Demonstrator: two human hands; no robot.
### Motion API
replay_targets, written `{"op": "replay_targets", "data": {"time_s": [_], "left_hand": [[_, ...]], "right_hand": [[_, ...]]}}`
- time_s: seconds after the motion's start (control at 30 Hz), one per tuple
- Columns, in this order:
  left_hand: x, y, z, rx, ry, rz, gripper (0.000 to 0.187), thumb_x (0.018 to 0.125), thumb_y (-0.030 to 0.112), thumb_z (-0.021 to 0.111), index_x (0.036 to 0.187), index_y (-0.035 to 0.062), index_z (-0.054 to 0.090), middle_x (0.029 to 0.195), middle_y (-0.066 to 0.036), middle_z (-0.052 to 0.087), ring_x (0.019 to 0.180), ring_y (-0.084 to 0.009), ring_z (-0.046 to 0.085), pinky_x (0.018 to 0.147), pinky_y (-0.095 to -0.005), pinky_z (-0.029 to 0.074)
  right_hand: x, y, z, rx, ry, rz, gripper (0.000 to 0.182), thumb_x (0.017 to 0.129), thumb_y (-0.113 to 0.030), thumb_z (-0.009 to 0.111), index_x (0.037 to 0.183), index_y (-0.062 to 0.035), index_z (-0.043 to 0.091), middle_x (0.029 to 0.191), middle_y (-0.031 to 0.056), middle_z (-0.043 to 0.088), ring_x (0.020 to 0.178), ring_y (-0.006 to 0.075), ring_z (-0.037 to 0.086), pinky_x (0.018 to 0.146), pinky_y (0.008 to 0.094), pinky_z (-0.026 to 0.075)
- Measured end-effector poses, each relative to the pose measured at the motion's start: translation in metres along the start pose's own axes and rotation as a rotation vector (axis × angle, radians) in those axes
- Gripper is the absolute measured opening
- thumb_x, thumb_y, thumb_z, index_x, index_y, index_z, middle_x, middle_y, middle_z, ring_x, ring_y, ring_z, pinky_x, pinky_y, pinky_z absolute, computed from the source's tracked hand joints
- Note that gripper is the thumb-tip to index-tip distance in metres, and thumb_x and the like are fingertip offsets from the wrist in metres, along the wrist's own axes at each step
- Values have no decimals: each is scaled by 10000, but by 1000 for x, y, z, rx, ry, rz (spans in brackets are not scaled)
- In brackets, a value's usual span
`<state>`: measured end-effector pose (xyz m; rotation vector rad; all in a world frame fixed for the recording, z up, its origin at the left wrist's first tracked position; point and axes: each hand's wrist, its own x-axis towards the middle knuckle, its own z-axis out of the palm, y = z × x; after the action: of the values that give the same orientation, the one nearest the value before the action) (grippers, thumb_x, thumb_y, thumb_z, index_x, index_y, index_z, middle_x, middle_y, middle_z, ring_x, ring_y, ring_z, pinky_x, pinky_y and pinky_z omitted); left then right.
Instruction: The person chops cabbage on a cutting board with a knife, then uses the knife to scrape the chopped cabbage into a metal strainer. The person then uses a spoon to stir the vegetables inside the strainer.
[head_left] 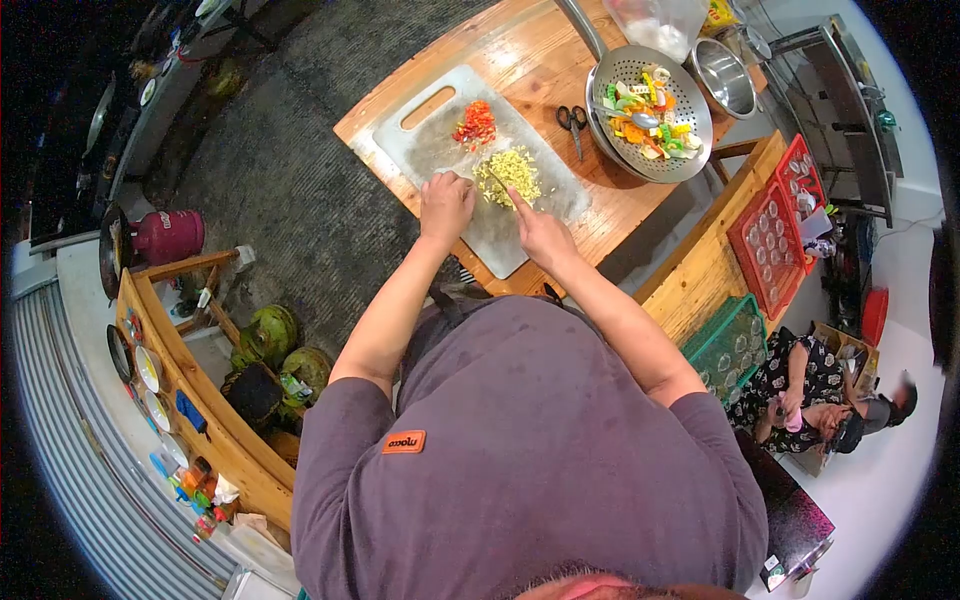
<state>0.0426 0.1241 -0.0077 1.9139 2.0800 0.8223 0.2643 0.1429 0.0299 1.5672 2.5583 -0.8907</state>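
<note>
A grey-white cutting board (575, 198) lies on the wooden table, with a handle slot at its far left end. My right hand (548, 240) grips a knife (497, 181), its index finger stretched along the blade's back. The blade sits in a pile of finely chopped pale yellow pieces (520, 172). My left hand (446, 207) rests at the board's left edge beside that pile, fingers curled in, with nothing visible in them. Farther up the board is a small heap of chopped red and orange pieces (475, 126).
Black scissors (572, 125) lie right of the board. A perforated metal strainer (700, 135) holds cut vegetables and a spoon, near a steel bowl (724, 80). Red (748, 232) and green (700, 347) crates of glasses stand at right. Another person (800, 395) is at lower right.
</note>
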Motion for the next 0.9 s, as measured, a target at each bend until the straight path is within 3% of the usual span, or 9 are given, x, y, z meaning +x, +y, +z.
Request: {"op": "replay_targets", "data": {"time_s": [0.13, 0.47, 0.9], "left_hand": [[6, 1, 4, 5, 9, -8, 98, 879, 201, 752, 909, 117, 791, 928, -44, 674, 997, -274, 622, 879, -443, 453], [11, 4, 13, 18, -15, -5, 92, 877, 207, 747, 898, 136, 800, 935, -45, 676, 996, -281, 618, 879, -441, 454], [7, 4, 12, 2, -20, 9, 123, 898, 209, 732, 929, 120, 811, 934, -65, 686, 1000, -292, 626, 888, -454, 468]], "right_hand": [[-2, 5, 8, 19, 44, -33, 608, 1078, -268, 487, 1653, -310, 295, 767, 272, 679, 721, 482, 672, 701, 581, 541], [-6, 2, 10, 93, 112, -68, 616, 1065, -252, 507, 1645, -304, 310, 800, 263, 688, 737, 477, 673, 717, 577, 546], [-1, -2, -4, 73, 0, -9, 617, 1077, -264, 485, 1656, -318, 277, 867, 286, 696, 804, 478, 680, 761, 582, 536]]}}
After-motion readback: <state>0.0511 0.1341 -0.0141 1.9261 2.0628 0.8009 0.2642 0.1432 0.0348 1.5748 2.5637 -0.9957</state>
